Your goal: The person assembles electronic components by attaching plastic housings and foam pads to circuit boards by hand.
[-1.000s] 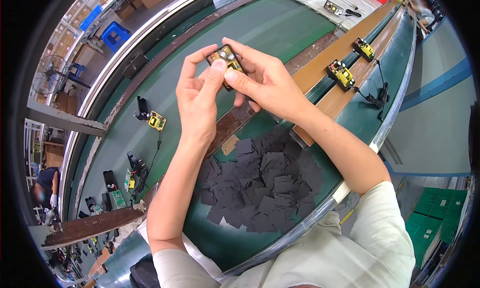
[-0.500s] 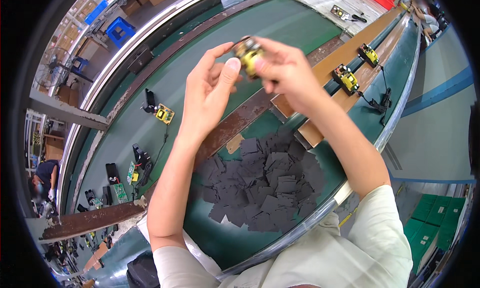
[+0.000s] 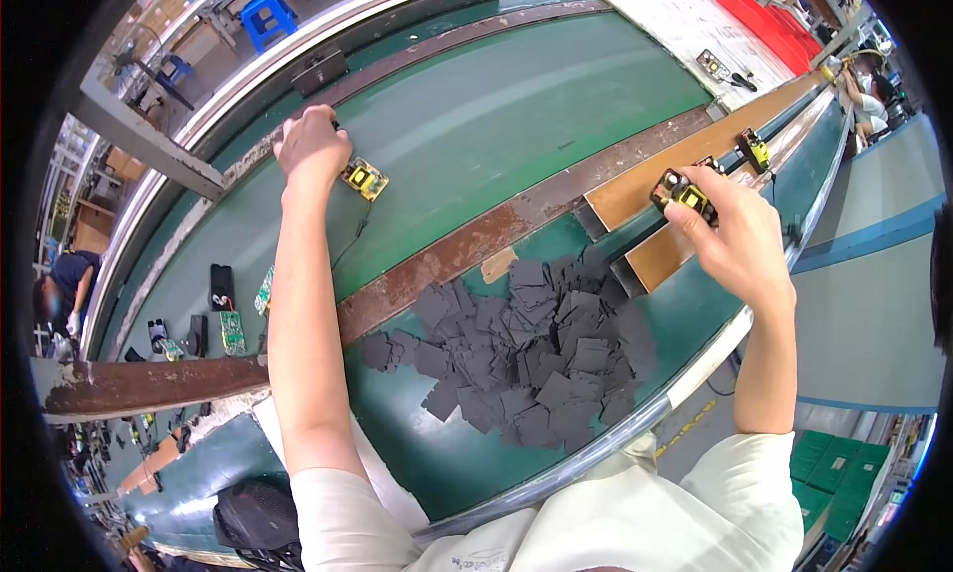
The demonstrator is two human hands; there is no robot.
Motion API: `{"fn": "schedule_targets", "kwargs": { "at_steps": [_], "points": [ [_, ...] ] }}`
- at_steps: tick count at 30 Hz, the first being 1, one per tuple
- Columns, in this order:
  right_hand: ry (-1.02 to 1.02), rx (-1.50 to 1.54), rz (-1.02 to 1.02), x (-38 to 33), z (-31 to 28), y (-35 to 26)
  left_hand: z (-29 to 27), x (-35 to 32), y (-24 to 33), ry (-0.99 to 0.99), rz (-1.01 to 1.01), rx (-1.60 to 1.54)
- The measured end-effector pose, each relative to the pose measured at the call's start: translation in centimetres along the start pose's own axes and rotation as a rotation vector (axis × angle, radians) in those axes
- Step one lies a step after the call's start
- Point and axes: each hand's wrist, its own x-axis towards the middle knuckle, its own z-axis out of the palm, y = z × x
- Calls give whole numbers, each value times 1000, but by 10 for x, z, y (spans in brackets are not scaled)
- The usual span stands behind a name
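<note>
My right hand (image 3: 740, 229) grips a circuit board with a yellow transformer (image 3: 683, 195) between thumb and fingers, over the near end of the wooden rails (image 3: 645, 190). Just past it another yellow-and-black circuit board (image 3: 754, 151) rests on the rails, and a third is mostly hidden by my fingers. My left hand (image 3: 312, 147) reaches far out over the green belt, its fingers curled down on a black plastic case, of which only a sliver shows. Beside that hand lies a circuit board with a yellow transformer (image 3: 365, 179), its cord trailing nearer.
A heap of thin black square sheets (image 3: 536, 354) lies between my arms. Green circuit boards (image 3: 232, 332) and black cases (image 3: 221, 286) sit at the left of the belt. A brown metal bar (image 3: 159, 385) crosses there. A red tray (image 3: 764, 26) stands far right.
My hands have parted. The right one has carried the circuit board right and down to the rails; the left one has moved left onto the black case on the belt.
</note>
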Motion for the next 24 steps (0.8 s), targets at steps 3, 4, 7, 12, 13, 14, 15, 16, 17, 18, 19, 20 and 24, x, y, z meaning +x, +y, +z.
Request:
{"fn": "schedule_targets", "kwargs": {
  "at_steps": [3, 4, 7, 12, 13, 14, 15, 16, 17, 18, 19, 20, 24],
  "points": [
    [-59, -162, 36, 4, 10, 23, -4, -4, 13, 50, 75, 23],
    [18, -225, -26, 5, 13, 28, -10, -9, 26, 123, 120, -78],
    [101, -177, -144, 14, 25, 12, -37, -33, 60, 429, 363, -378],
    [-351, 117, -312, 22, 68, -78, -55, -75, 117, 714, 628, -815],
    [-438, 72, -316, 26, 78, -90, -52, -82, 125, 680, 672, -962],
    [-527, 30, -326, 30, 90, -100, -49, -86, 127, 645, 710, -1102],
    [-522, 31, -324, 35, 100, -104, -42, -87, 127, 645, 715, -1102],
    [-567, 36, -384, 40, 110, -105, -32, -88, 128, 494, 728, -1036],
    [-616, 41, -450, 44, 117, -105, -19, -87, 127, 345, 732, -964],
    [-616, 44, -452, 45, 118, -104, -6, -86, 124, 346, 732, -961],
    [-589, 124, -434, 45, 118, -102, 7, -85, 121, 239, 607, -793],
    [-563, 205, -415, 45, 117, -99, 12, -83, 120, 133, 480, -624],
    [-616, 500, -303, 52, 106, -76, 24, -60, 105, -258, 89, -1110]
  ]
}}
